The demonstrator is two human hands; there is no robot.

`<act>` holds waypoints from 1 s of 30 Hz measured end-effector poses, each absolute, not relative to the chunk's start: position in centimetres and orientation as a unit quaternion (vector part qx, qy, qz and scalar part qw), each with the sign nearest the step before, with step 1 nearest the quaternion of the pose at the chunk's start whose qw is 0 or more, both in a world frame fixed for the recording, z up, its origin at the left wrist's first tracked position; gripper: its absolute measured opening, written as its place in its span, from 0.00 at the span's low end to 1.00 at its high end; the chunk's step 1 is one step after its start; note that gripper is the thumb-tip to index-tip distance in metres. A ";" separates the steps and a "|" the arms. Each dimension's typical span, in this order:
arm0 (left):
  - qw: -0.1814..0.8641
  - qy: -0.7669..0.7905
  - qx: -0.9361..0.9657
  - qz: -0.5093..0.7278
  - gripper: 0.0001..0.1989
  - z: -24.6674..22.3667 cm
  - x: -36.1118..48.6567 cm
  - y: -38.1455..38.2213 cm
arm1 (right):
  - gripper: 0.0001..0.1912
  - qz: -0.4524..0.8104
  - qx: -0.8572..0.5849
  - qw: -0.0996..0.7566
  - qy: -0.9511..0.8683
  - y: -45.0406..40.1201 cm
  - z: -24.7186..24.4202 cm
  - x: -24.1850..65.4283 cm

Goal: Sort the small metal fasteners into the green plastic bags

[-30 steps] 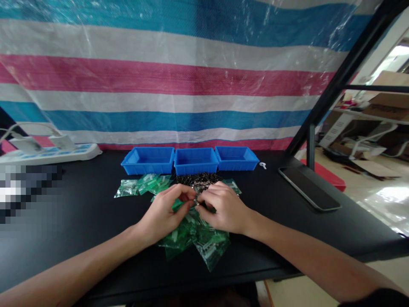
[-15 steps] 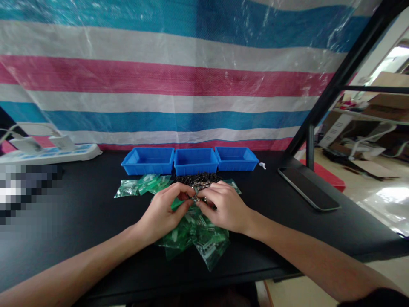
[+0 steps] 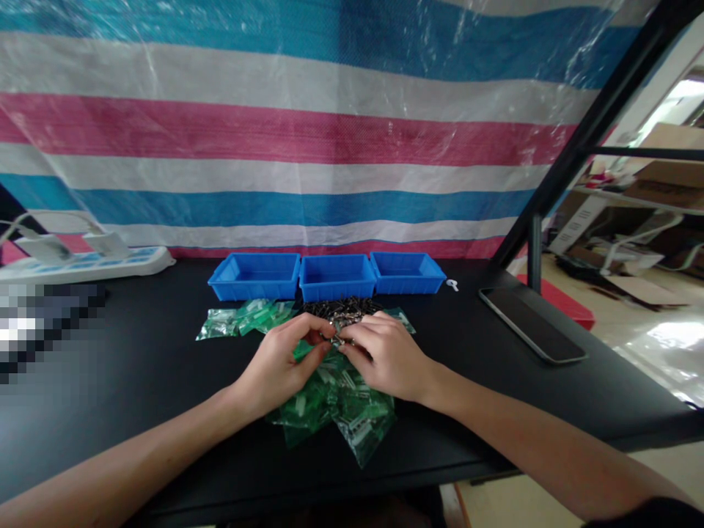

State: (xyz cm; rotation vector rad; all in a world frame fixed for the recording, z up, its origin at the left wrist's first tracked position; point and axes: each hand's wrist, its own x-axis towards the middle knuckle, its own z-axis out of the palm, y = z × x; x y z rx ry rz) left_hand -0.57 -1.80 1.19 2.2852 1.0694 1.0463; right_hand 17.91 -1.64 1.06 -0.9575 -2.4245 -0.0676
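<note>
My left hand [image 3: 292,353] and my right hand [image 3: 388,352] meet at the middle of the table, thumbs and fingers pinched together. Between the fingertips is a small shiny metal piece [image 3: 336,339], too small to name exactly; both hands grip it. Under and in front of the hands lie green-tinted clear plastic bags [image 3: 360,419] with small pale pieces inside. Just beyond the fingers spreads a pile of small dark, screw-like metal parts [image 3: 344,305], partly hidden by my right hand. More green bags [image 3: 258,317] lie beyond my left hand.
Three blue bins [image 3: 336,280] stand in a row behind the pile. A phone [image 3: 531,326] lies at the right, a white power strip [image 3: 140,262] at the back left. A small white object [image 3: 452,284] sits beside the right bin. A black metal frame [image 3: 533,253] rises at the right edge.
Almost nothing differs. Both hands keep their pinch on the small metal piece, with only a slight shift of the fingertips.
</note>
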 end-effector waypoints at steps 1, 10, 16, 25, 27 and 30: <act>0.202 0.381 0.821 0.375 0.05 1.2 -0.6 -1.8 | 0.07 -0.023 -0.352 0.262 -0.899 -1.6 1.1 17.9; 0.164 0.371 0.835 0.373 0.06 0.9 -0.7 -1.4 | 0.06 -0.016 -0.327 0.264 -0.907 -1.8 1.4 17.9; 0.154 0.348 0.856 0.351 0.05 1.0 -1.0 -1.4 | 0.08 -0.013 -0.323 0.261 -0.910 -1.8 1.3 17.9; 0.140 0.344 0.864 0.341 0.06 1.3 -1.2 -1.3 | 0.09 0.005 -0.335 0.282 -0.899 -1.8 1.4 17.9; 0.137 0.348 0.864 0.337 0.06 1.3 -1.1 -1.4 | 0.09 0.005 -0.336 0.285 -0.898 -1.8 1.4 17.9; 0.132 0.352 0.864 0.335 0.06 1.4 -1.1 -1.5 | 0.08 0.005 -0.342 0.291 -0.893 -1.9 1.4 17.9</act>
